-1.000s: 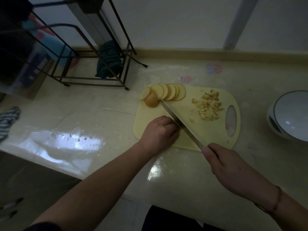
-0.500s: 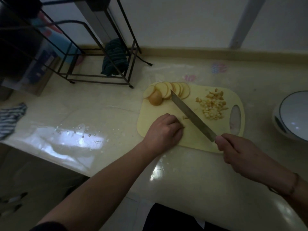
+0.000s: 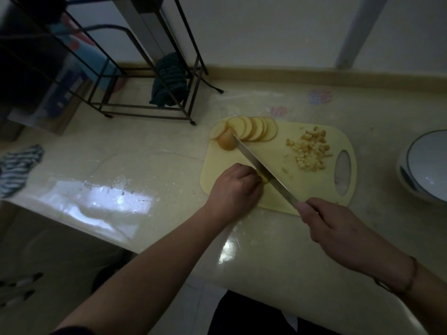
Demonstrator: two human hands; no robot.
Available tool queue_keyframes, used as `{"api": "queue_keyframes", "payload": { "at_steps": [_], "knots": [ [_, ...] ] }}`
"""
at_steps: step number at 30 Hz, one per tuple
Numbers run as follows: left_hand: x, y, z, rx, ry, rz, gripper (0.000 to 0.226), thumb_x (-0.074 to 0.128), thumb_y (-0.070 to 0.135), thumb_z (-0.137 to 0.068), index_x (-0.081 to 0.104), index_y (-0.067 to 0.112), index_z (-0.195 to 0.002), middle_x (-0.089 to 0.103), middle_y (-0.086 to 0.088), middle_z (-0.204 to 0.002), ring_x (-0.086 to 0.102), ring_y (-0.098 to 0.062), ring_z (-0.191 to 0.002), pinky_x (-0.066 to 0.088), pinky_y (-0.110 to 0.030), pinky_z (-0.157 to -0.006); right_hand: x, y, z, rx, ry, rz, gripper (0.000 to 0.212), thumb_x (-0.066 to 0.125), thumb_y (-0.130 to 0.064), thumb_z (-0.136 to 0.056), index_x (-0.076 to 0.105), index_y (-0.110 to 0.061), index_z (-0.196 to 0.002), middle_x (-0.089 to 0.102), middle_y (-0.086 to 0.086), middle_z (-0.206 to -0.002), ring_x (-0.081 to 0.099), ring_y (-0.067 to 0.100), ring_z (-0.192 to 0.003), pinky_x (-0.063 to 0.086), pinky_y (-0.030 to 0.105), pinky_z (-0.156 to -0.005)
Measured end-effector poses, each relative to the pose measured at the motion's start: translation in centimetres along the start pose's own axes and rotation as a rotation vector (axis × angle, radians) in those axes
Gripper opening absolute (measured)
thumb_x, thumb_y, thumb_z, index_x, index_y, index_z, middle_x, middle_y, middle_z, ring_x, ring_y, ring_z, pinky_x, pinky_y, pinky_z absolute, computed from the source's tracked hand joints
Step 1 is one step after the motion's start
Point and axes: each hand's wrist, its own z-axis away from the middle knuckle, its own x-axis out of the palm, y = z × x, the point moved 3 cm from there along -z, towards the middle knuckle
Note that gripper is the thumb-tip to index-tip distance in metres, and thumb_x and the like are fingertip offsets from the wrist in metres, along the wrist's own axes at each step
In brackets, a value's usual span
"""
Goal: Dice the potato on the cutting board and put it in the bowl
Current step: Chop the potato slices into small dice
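Head view looks down on a pale yellow cutting board (image 3: 314,189) lying on a glossy cream desk (image 3: 145,165). At the board's near left corner the left hand (image 3: 235,189) rests knuckles up, fingers curled down over something small and yellowish at their tips; what it pins there is too hidden to name. The right hand (image 3: 338,228) is wrapped round the handle of a kitchen knife (image 3: 261,169), whose long blade runs slantwise across the board, just beside the left fingertips, its tip reaching the potato end piece (image 3: 226,142). Fanned potato slices (image 3: 251,129) lie along the far edge, touching that end piece. A heap of diced potato (image 3: 309,153) sits near the board's handle hole. Off to the right, apart from the board, stands a white bowl (image 3: 425,170) with a dark rim. A black wire rack (image 3: 145,68) with a dark cloth (image 3: 169,81) stands at the back left.
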Motion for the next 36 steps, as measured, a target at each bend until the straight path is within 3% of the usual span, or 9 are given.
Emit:
{"api": "queue_keyframes", "payload": {
  "at_steps": [4,18,21,31,36],
  "knots": [
    [0.0,0.0,-0.2,-0.007,0.000,-0.016,0.019,0.062,0.016,-0.087,0.074,0.002,-0.080,0.069,-0.012,-0.084,0.063,-0.032,-0.075,0.051,-0.037,-0.066,0.1,0.1,0.0,-0.006,0.002,0.013,0.051,0.032,-0.057,-0.090,0.048,-0.014,-0.068,0.056,0.009,-0.060,0.051,0.014,-0.055,0.044,0.037,-0.061],
    [0.2,-0.4,-0.4,-0.006,-0.028,-0.025,0.022,0.061,0.019,-0.088,0.076,0.003,-0.083,0.071,-0.010,-0.084,0.065,-0.031,-0.074,0.055,-0.037,-0.062,0.4,0.1,-0.5,0.008,-0.008,0.041,0.048,0.031,-0.054,-0.094,0.046,-0.015,-0.070,0.057,0.005,-0.059,0.053,0.013,-0.056,0.043,0.032,-0.060],
    [0.2,-0.3,-0.5,-0.006,-0.022,-0.018,0.023,0.060,0.019,-0.089,0.076,0.004,-0.083,0.071,-0.010,-0.084,0.065,-0.030,-0.074,0.055,-0.037,-0.062,0.6,0.1,-1.1,0.016,0.001,0.043,0.047,0.032,-0.050,-0.097,0.048,-0.013,-0.072,0.058,0.006,-0.061,0.054,0.015,-0.058,0.045,0.038,-0.064],
    [-0.2,-0.6,0.2,-0.043,0.037,0.060,0.027,0.065,0.025,-0.087,0.075,0.001,-0.092,0.070,-0.014,-0.098,0.067,-0.030,-0.086,0.052,-0.034,-0.075,1.1,0.6,-1.0,0.014,0.022,0.011,0.049,0.029,-0.057,-0.090,0.045,-0.016,-0.069,0.055,0.006,-0.059,0.052,0.014,-0.055,0.043,0.036,-0.060],
    [0.2,-0.9,0.1,-0.045,0.014,0.038,0.014,0.073,0.013,-0.085,0.077,0.003,-0.094,0.071,-0.012,-0.097,0.066,-0.027,-0.086,0.053,-0.033,-0.074,1.0,0.5,-1.1,0.020,0.014,-0.007,0.050,0.030,-0.057,-0.090,0.045,-0.014,-0.069,0.055,0.005,-0.059,0.049,0.011,-0.053,0.040,0.031,-0.058]
  ]
}}
